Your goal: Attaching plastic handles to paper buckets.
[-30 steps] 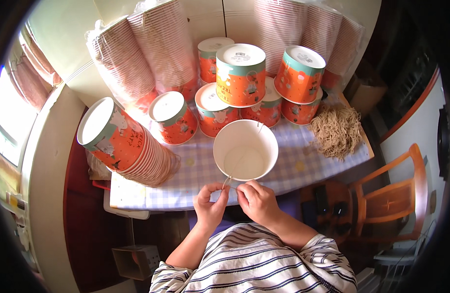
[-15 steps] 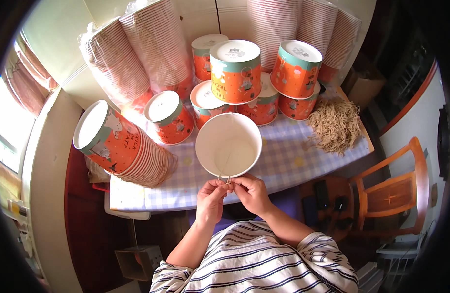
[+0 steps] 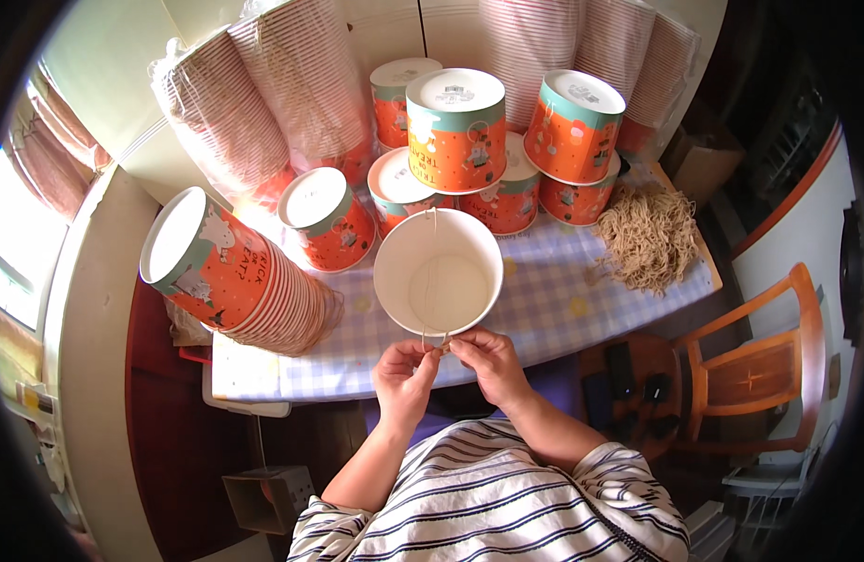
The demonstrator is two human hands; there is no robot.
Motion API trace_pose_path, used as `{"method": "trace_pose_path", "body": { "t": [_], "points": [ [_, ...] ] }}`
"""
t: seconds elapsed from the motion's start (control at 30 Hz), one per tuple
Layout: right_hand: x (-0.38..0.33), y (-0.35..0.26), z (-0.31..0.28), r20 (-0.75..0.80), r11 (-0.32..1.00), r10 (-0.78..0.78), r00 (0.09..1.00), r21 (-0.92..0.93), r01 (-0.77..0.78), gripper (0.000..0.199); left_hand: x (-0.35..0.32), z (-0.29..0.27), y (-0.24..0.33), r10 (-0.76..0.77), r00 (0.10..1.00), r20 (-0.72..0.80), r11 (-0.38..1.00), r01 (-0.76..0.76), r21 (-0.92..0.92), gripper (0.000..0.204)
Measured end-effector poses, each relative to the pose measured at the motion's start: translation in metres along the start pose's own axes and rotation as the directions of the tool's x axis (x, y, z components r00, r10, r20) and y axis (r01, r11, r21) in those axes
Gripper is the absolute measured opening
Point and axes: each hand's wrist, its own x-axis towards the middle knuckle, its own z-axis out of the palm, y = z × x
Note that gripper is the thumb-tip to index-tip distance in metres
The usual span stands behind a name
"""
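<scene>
A paper bucket (image 3: 395,262) with a white inside stands at the table's near edge, its mouth tilted up toward me. Across that mouth runs a thin beige cord (image 3: 427,281), from the far rim to my fingers at the near rim. My left hand (image 3: 403,377) pinches the cord between thumb and fingertips. Beside it, almost touching, my right hand (image 3: 494,367) pinches the cord's end close against the rim. Whether the cord passes through a hole at the near rim is hidden by my fingertips.
Upturned orange buckets (image 3: 455,140) with green bands are piled behind. A leaning nested stack (image 3: 235,272) lies at left, and bagged bucket stacks (image 3: 305,84) stand at the back. Loose cords (image 3: 648,239) form a heap at right on the checked tablecloth (image 3: 544,300). A wooden chair (image 3: 751,370) stands right.
The cord now stretches up to the far rim, where before it showed as a faint loop inside the bucket. Both hands stay near the rim, still pinching; their fingers have shifted slightly.
</scene>
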Motion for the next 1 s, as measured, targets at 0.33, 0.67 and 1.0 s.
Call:
{"method": "trace_pose_path", "body": {
  "t": [0.33,0.67,1.0],
  "points": [
    [-0.001,0.003,-0.007,0.001,0.975,0.158,0.987,0.157,-0.157,0.014,0.001,-0.002,-0.010,0.309,0.930,0.202,0.834,-0.366,0.412,0.010],
    [-0.001,0.008,-0.007,0.012,0.987,0.067,0.998,0.148,-0.068,0.014,0.001,0.005,-0.002,0.419,0.869,0.264,0.658,-0.490,0.571,0.013],
    [0.000,-0.001,0.000,-0.051,0.984,0.123,0.991,0.138,-0.115,0.018,0.000,-0.001,-0.008,0.400,0.883,0.247,0.666,-0.465,0.584,0.009]
  ]
}}
